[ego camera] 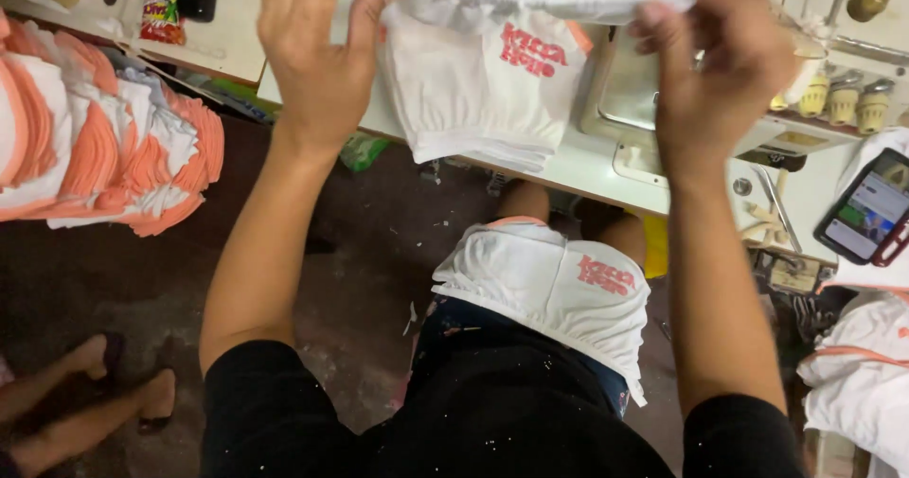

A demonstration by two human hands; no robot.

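Between left hand (317, 57) and right hand (724, 61): one soft white cotton garment with gathered hem and red print (483, 80), both pinching its waistband. Below them, one matching folded piece (549, 289) on lap.

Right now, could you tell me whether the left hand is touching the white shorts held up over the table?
Touching: the head view shows the left hand pinching the white shorts at their waistband.
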